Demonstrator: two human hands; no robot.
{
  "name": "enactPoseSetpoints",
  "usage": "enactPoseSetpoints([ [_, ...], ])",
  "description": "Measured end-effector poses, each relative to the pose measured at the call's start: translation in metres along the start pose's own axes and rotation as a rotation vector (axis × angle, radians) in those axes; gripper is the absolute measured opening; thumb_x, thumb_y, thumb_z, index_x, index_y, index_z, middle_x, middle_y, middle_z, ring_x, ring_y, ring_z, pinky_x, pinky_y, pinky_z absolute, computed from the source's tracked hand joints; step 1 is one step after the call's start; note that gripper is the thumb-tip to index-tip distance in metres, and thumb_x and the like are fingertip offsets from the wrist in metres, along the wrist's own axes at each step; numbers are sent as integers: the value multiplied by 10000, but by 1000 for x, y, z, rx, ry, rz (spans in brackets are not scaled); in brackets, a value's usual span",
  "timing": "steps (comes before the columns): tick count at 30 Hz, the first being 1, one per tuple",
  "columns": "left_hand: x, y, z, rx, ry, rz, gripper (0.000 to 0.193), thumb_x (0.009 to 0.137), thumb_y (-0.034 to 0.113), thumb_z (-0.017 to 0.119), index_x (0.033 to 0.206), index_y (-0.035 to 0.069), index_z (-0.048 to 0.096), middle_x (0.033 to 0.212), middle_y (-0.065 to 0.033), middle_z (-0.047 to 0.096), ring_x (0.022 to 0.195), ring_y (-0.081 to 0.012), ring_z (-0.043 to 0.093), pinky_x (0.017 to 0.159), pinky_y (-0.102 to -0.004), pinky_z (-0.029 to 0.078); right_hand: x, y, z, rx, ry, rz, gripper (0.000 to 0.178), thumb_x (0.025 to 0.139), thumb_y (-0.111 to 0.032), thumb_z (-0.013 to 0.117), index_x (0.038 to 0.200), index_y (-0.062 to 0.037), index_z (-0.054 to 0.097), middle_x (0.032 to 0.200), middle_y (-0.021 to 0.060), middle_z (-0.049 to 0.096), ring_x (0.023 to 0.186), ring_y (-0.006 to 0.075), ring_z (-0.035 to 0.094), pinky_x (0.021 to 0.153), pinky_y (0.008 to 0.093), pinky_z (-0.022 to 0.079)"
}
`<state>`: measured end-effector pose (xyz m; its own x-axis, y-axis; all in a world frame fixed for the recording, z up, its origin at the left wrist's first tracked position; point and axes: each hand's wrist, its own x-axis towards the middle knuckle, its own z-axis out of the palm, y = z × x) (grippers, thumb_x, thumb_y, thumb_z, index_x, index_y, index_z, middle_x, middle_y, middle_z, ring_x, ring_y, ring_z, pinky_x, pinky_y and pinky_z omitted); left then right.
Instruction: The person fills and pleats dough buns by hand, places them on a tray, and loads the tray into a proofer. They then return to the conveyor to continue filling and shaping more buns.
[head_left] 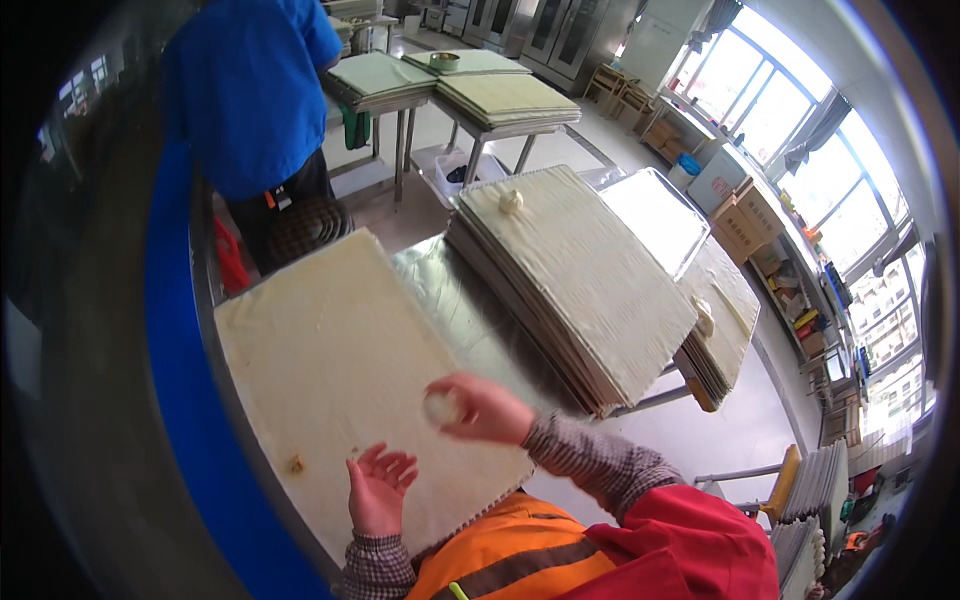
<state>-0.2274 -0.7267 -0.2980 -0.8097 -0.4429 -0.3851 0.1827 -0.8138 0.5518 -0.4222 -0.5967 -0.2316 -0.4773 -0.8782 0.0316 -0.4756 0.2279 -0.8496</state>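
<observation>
My right hand [490, 408] is closed round a pale, round dough ball [441, 408], slightly blurred, held above a cloth-covered board [330, 330]. Palm up and fingers spread, my left hand [377, 492] is open and holds nothing, over the near part of the same board. Left of it, a small brown lump [296, 463] lies on the cloth. A stack of cloth-covered boards [600, 280] stands to the right, with one dough bun [511, 202] on its top. Farther right, a lower stack [735, 300] carries another pale dough piece [704, 318].
A metal tabletop [440, 285] shows between board and stack. A blue strip [175, 330] runs along the left edge. Beyond the board, a person in a blue shirt [250, 100] stands close by. More board stacks [505, 97] stand farther back; cardboard boxes [745, 220] line the right side.
</observation>
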Motion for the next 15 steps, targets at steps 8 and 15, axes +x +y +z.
enactPoseSetpoints([
  [8,78,-64,85,303,39,-59,352,983,352,419,1011,23,539,859,-102,623,768,-212,623,703,-329,520,99,194,-275,-166,564,150,527,694,-200,723,1175,-71,552,882,147,642,811,241,639,736,350,511],
  [15,190,-96,178,616,6,47,254,985,255,436,1015,27,544,868,-89,623,756,-181,624,687,-302,529,200,282,-354,-378,459,147,525,680,-233,675,1175,-97,565,1086,196,591,1017,336,580,886,391,472],
])
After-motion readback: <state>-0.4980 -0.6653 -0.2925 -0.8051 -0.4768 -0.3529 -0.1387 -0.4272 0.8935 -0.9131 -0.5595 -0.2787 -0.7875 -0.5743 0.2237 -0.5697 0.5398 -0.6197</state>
